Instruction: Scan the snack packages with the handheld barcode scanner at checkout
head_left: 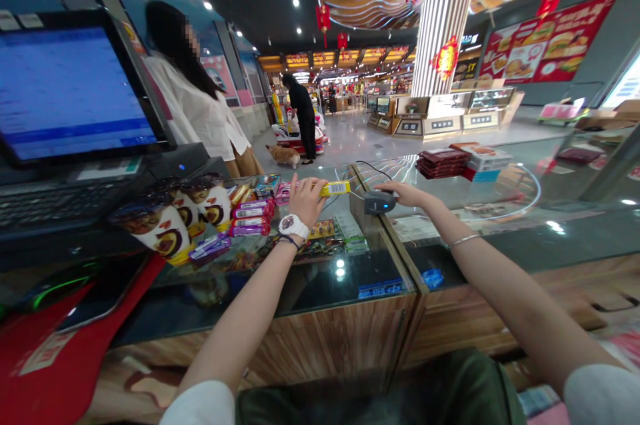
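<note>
My left hand [306, 200], with a white watch at its wrist, is closed round a small yellow packet [336, 188]. The packet's barcode faces me and points toward a dark barcode scanner [379, 204] with a small blue light. My right hand [407, 194] grips the scanner at its right end; some of its fingers are hidden. Left of my left hand, several purple-and-pink snack packets [251, 217] lie on the glass counter. Beside them stand several white-and-brown snack bags [167, 228] with a round fruit picture.
At the left stand a monitor [75, 88] and a keyboard [55, 205]. A phone [107, 292] lies near a red sheet [45, 358]. Stacked dark red packs [440, 164] and boxes [485, 160] sit farther right. Across the counter stands a person in white [200, 105].
</note>
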A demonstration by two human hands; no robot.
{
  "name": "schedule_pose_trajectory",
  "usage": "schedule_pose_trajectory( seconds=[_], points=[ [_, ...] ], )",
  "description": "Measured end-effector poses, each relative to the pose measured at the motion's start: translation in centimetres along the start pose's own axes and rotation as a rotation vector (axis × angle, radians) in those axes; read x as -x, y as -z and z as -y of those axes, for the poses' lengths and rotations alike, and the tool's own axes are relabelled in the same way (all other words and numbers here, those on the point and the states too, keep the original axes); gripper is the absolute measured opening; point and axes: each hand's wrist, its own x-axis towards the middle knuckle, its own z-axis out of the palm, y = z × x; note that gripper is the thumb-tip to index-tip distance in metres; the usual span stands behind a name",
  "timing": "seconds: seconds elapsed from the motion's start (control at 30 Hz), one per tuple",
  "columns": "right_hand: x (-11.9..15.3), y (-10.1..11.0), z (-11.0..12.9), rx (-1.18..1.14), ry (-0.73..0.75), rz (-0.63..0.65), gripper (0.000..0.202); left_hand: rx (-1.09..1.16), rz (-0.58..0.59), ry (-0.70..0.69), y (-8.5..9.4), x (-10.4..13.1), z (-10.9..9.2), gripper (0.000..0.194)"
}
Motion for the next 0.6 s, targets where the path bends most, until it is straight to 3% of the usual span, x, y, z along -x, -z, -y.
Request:
schedule_pose_trajectory(
  seconds=[0.33,0.6],
  points=[
    [-0.4,-0.5,-0.1,-0.028,0.101,-0.042,0.063,-0.012,0.009,0.016,-0.6,0.1,0.6,0.032],
    [-0.8,1.1,4.2,0.056,0.098,-0.241,0.050,-0.013,0.030,0.066,-0.7,0.1,1.1,0.032]
  ],
)
